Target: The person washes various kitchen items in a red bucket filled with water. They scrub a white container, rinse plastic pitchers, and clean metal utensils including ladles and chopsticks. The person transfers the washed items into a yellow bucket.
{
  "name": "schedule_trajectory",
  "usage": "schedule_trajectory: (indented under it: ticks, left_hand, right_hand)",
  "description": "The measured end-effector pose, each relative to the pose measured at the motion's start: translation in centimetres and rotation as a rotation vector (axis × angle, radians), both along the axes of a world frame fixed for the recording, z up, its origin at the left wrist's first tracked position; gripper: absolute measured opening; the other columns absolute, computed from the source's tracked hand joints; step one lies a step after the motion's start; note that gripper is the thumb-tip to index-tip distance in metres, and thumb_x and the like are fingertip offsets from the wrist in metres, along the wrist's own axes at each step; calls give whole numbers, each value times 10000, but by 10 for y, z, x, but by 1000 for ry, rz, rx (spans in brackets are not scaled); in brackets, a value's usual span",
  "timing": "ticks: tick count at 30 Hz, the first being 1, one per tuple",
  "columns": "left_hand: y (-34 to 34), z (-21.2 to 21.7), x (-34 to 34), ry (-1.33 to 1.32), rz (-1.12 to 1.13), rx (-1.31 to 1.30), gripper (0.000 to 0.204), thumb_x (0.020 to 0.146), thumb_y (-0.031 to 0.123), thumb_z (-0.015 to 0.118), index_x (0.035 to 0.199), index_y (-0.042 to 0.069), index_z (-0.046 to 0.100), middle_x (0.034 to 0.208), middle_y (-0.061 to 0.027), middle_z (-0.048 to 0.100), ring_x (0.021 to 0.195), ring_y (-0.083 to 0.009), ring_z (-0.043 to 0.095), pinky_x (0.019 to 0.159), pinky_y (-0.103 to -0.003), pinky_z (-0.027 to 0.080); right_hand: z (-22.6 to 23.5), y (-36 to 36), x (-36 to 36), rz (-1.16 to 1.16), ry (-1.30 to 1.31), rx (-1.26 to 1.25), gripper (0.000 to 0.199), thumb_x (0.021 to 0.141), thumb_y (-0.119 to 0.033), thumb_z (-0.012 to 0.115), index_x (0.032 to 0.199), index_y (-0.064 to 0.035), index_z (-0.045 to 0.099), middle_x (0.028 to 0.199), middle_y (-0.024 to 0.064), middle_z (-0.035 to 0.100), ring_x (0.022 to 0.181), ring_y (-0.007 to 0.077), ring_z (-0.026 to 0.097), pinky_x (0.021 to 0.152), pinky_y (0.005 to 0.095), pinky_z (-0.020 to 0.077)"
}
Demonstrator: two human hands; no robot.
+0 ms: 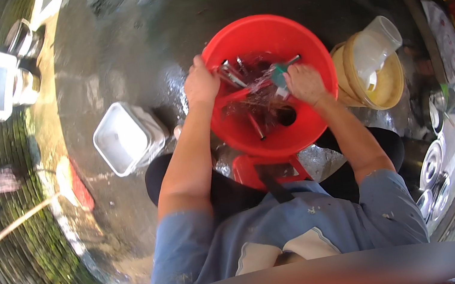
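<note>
In front of me stands a large round red plastic tub with several utensils and splashing water inside. At its left rim, my left hand is closed over the edge, its fingertips partly hidden. Inside on the right, my right hand is closed on a green object, too blurred to name more exactly. Shiny metal pieces lie in the tub near my left hand. A red-handled utensil leans lower down, beside a dark round object.
A white square bucket stands left on wet concrete. Right of the tub, a tan bucket holds a clear plastic container. A broom lies at the left, and metal pot lids at the right. A red stool is below.
</note>
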State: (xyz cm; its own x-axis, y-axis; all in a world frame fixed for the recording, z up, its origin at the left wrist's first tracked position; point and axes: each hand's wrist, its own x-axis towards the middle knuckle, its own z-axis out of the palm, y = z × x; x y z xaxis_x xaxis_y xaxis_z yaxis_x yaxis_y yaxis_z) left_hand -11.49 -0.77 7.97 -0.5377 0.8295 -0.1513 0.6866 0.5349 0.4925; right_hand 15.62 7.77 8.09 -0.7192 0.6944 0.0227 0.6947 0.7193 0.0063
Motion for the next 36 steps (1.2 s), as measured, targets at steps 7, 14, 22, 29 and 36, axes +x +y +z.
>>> schedule_trajectory:
  ticks: [7,14,22,29,36]
  left_hand:
    - [0,-2,0,36,0,-16,556,821,277,620,1271,55,381,1058,-249,603,954,-401,610,811,-477,497]
    - [6,5,7,58,-20,-26,503,823,249,615,1227,44,397,1047,-238,595,932,-394,617,797,-458,507]
    - [1,5,0,30,10,-50,562,824,274,618,1282,47,385,1053,-257,597,949,-403,612,823,-461,500]
    - [19,6,7,-4,-69,3,564,823,283,621,1277,39,390,1015,-263,604,940,-404,613,817,-459,503]
    - [3,6,-2,-36,1,-50,577,823,267,625,1291,36,378,1072,-244,589,947,-391,613,825,-451,503]
  right_hand:
    - [20,-12,131,-743,1173,100,304,990,-218,337,839,-4,490,763,129,472,731,251,435,694,385,403]
    - [50,10,247,-711,457,674,252,948,-202,462,1024,18,557,905,179,596,814,298,583,710,418,470]
    - [-35,17,13,-498,191,-527,535,841,-370,571,1215,3,489,1096,233,611,1056,363,580,912,432,452]
    - [-290,25,23,-1131,454,-628,412,751,-319,641,980,24,626,953,185,662,806,285,665,748,384,521]
    - [-204,25,12,-977,553,-1346,410,806,-290,628,1101,-6,604,933,97,658,826,250,632,702,409,506]
